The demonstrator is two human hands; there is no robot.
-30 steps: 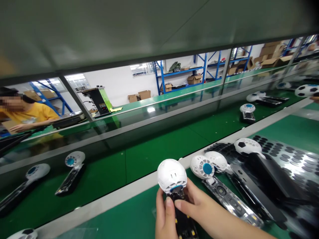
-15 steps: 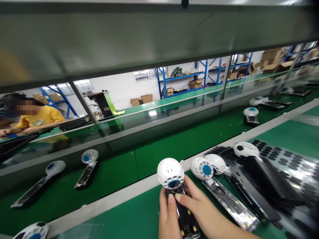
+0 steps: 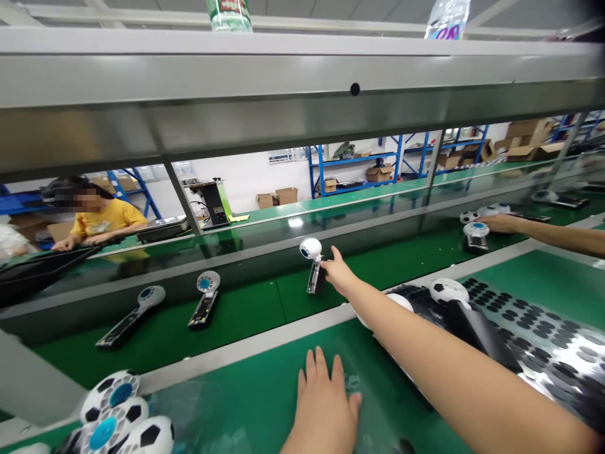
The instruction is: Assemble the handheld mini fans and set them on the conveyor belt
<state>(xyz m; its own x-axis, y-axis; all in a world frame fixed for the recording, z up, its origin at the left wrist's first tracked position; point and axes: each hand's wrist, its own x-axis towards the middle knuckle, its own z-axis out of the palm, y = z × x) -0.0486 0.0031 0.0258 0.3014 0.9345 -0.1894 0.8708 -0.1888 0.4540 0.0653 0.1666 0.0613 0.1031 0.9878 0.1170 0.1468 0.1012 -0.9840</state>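
Note:
My left hand (image 3: 326,397) lies on the green worktop with its fingers spread, holding nothing. My right hand (image 3: 341,272) is stretched out over the green belt, fingers apart. One of its fingers is at the neck of a handheld fan (image 3: 311,248), which has a white ball-shaped head and an exposed inner handle; the fan lies on the belt. Further left on the belt are two similar fans, one (image 3: 207,282) with visible circuitry and another (image 3: 151,296). Beneath my right forearm, partly hidden, are a white fan head (image 3: 401,301) and a football-patterned fan (image 3: 449,291).
Several football-patterned fan heads (image 3: 149,435) are clustered at the lower left. A sheet of black round stickers (image 3: 524,315) covers the right worktop. Another person's hand (image 3: 503,223) reaches to fans at the far right. A metal beam (image 3: 283,82) crosses above, with bottles on it.
The fan that was held in both hands is now on the belt, beside my right hand. My left hand has let go and lies flat. Another person's arm has come in from the right.

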